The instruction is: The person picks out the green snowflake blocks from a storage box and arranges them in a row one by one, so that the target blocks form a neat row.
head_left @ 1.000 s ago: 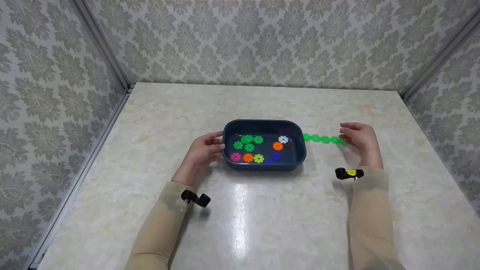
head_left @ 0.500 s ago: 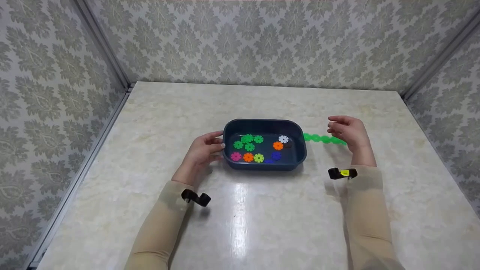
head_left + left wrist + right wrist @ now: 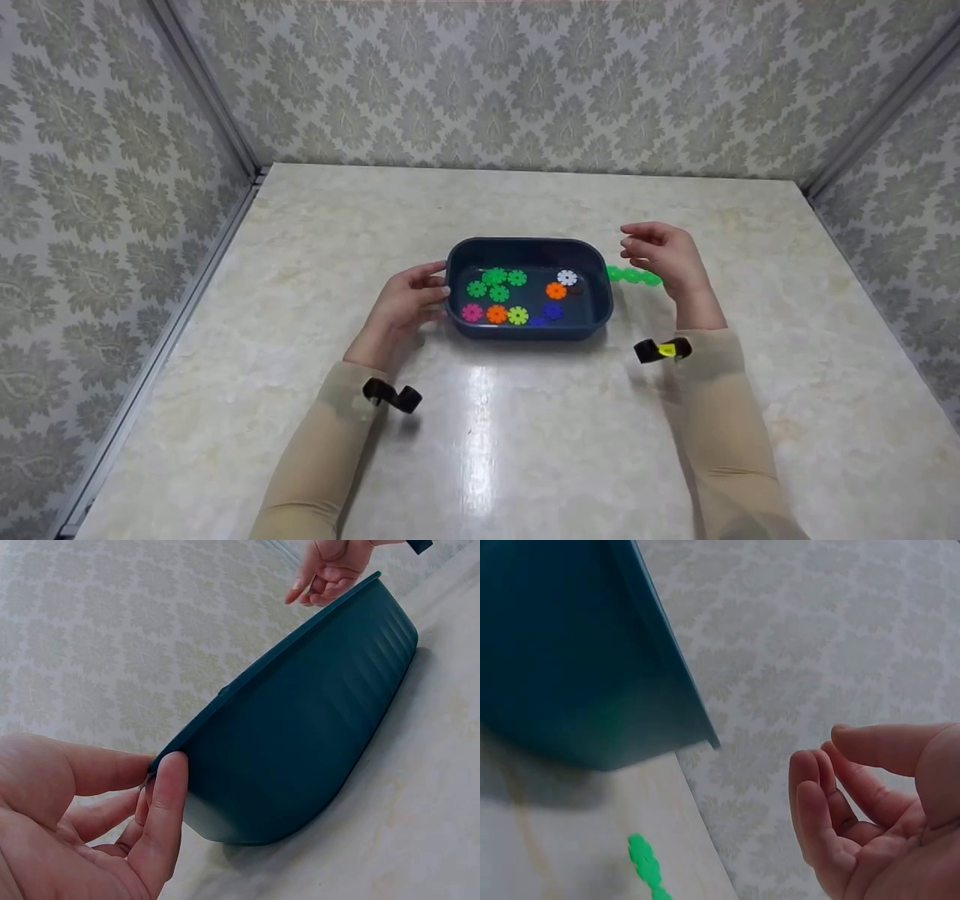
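A dark blue basin (image 3: 525, 332) stands mid-table, holding several toothed discs: green ones (image 3: 498, 293), a white one (image 3: 567, 277), a pink one (image 3: 472, 313), plus orange, yellow-green and blue ones. My left hand (image 3: 401, 304) pinches the rim at its left end; the left wrist view shows finger and thumb at the edge of the basin (image 3: 300, 712). Beyond the basin's right end, a chain of green discs (image 3: 632, 275) lies on the table, partly covered by my right hand (image 3: 671, 262). In the right wrist view this hand (image 3: 877, 810) is raised, empty, fingers loosely bent.
The pale marbled table (image 3: 540, 427) reaches back to a patterned wall (image 3: 495, 90), with another such wall on each side. A black band with a small device (image 3: 392, 395) sits on the left sleeve, and a similar one (image 3: 662, 350) on the right.
My right hand has moved left and a little away from me, from the chain's far end to nearer the basin. The left hand and the basin have stayed in place.
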`<state>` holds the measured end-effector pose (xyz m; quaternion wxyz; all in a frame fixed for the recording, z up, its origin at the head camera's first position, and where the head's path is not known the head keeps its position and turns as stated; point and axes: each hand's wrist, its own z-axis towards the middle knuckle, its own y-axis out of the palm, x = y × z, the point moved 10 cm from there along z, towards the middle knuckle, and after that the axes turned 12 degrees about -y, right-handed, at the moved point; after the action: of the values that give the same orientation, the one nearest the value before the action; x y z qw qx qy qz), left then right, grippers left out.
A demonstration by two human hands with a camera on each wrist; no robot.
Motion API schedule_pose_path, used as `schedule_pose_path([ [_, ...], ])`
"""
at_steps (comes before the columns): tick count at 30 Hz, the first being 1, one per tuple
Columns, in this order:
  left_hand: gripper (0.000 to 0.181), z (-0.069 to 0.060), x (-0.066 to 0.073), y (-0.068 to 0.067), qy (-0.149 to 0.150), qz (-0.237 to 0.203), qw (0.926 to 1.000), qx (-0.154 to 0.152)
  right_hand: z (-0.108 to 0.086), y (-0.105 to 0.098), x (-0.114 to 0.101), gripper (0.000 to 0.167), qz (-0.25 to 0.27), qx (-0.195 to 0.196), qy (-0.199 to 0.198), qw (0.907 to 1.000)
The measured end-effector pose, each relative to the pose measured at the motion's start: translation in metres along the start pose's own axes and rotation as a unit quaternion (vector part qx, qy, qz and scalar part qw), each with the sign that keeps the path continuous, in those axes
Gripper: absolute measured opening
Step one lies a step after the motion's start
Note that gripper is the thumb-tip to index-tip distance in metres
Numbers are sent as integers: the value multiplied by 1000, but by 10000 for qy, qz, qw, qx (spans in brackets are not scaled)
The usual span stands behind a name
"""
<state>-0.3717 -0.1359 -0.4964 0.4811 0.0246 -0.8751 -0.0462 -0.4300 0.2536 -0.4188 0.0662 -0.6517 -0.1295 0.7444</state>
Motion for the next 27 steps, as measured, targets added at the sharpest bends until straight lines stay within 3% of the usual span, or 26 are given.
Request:
schedule_pose_path([
  [13,56,1,0,1,167,-93,9997,-156,3,69,-15,39,16,-709,-339,9969],
  [19,55,1,1,1,156,-86,9998,-112,8,103,-18,35,-538,-1218,-388,9903],
  [27,54,0,0,0,84,-7,10000,-51,11,144,-14,34,-1375,-1886,-537,9709],
])
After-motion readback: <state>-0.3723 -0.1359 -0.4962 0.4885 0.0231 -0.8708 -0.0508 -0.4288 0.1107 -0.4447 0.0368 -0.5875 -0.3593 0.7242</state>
